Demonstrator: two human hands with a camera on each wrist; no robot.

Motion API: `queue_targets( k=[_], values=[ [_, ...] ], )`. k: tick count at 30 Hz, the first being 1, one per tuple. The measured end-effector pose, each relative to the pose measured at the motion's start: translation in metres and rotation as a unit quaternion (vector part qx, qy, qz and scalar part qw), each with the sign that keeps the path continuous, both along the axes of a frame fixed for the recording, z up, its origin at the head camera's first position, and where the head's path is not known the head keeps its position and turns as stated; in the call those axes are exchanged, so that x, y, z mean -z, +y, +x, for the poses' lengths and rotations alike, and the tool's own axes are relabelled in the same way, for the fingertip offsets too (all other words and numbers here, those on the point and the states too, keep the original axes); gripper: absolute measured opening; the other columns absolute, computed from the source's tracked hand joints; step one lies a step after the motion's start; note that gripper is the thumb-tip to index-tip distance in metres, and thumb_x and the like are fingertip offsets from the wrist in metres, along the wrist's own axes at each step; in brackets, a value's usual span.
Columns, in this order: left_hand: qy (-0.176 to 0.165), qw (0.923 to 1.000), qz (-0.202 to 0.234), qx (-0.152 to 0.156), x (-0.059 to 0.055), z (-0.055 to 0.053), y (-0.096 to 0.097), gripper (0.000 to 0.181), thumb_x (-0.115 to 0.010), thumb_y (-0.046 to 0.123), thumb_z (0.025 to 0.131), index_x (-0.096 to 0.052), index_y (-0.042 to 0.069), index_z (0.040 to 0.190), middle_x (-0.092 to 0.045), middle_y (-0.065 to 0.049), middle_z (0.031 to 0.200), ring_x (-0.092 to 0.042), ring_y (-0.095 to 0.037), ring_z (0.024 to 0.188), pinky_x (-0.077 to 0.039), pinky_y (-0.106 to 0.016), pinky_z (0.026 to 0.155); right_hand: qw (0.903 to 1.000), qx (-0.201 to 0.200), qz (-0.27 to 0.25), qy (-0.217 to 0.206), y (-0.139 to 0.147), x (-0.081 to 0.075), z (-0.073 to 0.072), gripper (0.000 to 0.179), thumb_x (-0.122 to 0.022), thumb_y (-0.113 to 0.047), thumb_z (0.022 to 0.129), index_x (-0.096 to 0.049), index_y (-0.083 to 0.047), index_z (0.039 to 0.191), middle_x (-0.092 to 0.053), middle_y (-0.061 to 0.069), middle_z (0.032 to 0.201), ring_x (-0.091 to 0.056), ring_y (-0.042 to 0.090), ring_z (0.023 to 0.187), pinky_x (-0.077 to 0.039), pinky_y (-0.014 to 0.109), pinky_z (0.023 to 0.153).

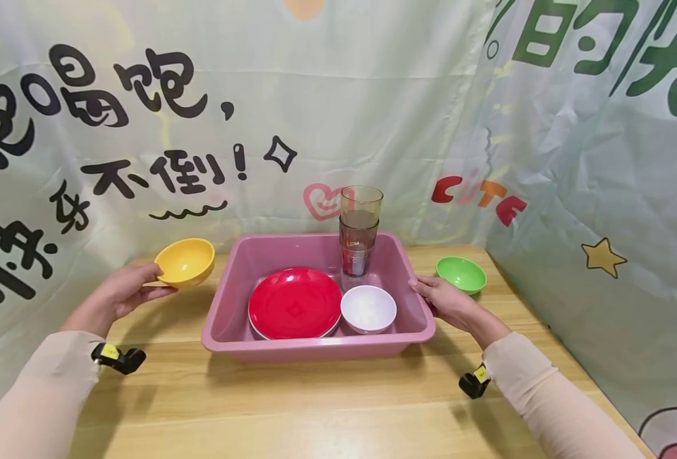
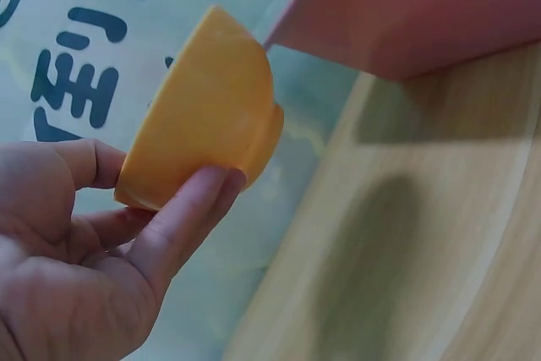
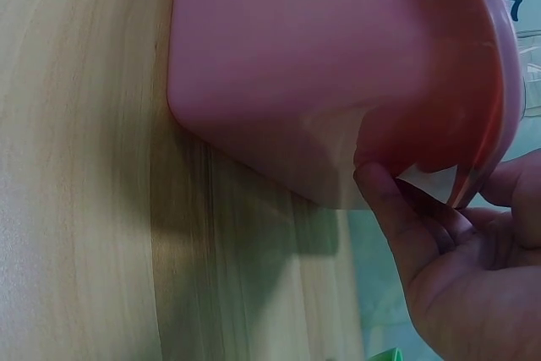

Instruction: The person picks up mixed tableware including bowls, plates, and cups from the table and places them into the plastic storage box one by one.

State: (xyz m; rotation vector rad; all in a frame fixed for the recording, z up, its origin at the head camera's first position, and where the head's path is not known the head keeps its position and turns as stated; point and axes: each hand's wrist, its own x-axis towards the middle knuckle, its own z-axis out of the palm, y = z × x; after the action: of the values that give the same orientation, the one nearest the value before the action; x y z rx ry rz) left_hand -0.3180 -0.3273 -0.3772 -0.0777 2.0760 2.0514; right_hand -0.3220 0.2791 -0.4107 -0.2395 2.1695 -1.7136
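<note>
My left hand (image 1: 129, 290) grips a yellow bowl (image 1: 188, 260) by its left rim, thumb on one side and fingers under it. The left wrist view shows this bowl (image 2: 207, 112) raised over the table, its shadow below. My right hand (image 1: 446, 299) pinches the right rim of a pink basin (image 1: 315, 349); in the right wrist view its fingers (image 3: 397, 217) curl under that rim. Inside the basin lie a red plate (image 1: 295, 303) on top of a paler one, a white bowl (image 1: 368, 309), and a stack of clear brownish cups (image 1: 360, 223) at the back.
A green bowl (image 1: 461, 274) sits on the wooden table (image 1: 338, 408) just beyond my right hand. Printed cloth (image 1: 338, 115) hangs close behind the table and along its right side.
</note>
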Motion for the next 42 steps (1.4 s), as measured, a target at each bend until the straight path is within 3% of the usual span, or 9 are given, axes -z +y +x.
queue_targets(
  k=[11,18,25,42],
  values=[
    [0.001,0.9999,-0.002,-0.011,-0.026,0.003,0.020,0.027,-0.036,0.001,0.097,-0.034,-0.011,0.121,-0.042,-0.018,0.110,-0.069,-0.019,0.084,-0.053,-0.031,0.086,1.0000,0.003,-0.005,-0.005,0.001,0.001,-0.001,0.056,-0.041,-0.024,0.107,-0.026,0.010,0.149,-0.055,0.028,0.120,-0.060,0.022,0.100,-0.054,0.034,0.083],
    [0.013,0.9995,-0.027,-0.002,-0.038,0.005,0.036,0.031,-0.038,0.002,0.098,-0.034,-0.011,0.126,-0.036,-0.019,0.116,-0.068,-0.015,0.086,-0.053,-0.030,0.088,1.0000,0.001,-0.004,-0.002,0.001,0.001,-0.001,0.057,-0.041,-0.025,0.107,-0.025,0.010,0.149,-0.055,0.028,0.122,-0.060,0.022,0.101,-0.054,0.035,0.083],
    [0.025,0.9991,-0.028,0.020,-0.045,0.004,0.049,0.026,-0.039,0.002,0.099,-0.040,-0.009,0.123,-0.046,-0.015,0.109,-0.068,-0.015,0.086,-0.053,-0.031,0.087,1.0000,0.005,-0.004,-0.006,0.001,0.000,0.000,0.057,-0.040,-0.024,0.107,-0.024,0.010,0.149,-0.053,0.030,0.125,-0.060,0.024,0.104,-0.054,0.035,0.084],
    [0.042,0.9962,-0.036,0.067,-0.054,-0.005,0.097,0.049,-0.036,0.003,0.099,-0.022,-0.015,0.143,-0.057,-0.007,0.107,-0.068,-0.014,0.089,-0.054,-0.033,0.088,0.9996,-0.012,0.025,-0.010,0.002,-0.007,-0.001,0.054,-0.039,-0.021,0.107,-0.026,0.011,0.148,-0.057,0.030,0.120,-0.063,0.028,0.102,-0.055,0.038,0.083]
  ],
)
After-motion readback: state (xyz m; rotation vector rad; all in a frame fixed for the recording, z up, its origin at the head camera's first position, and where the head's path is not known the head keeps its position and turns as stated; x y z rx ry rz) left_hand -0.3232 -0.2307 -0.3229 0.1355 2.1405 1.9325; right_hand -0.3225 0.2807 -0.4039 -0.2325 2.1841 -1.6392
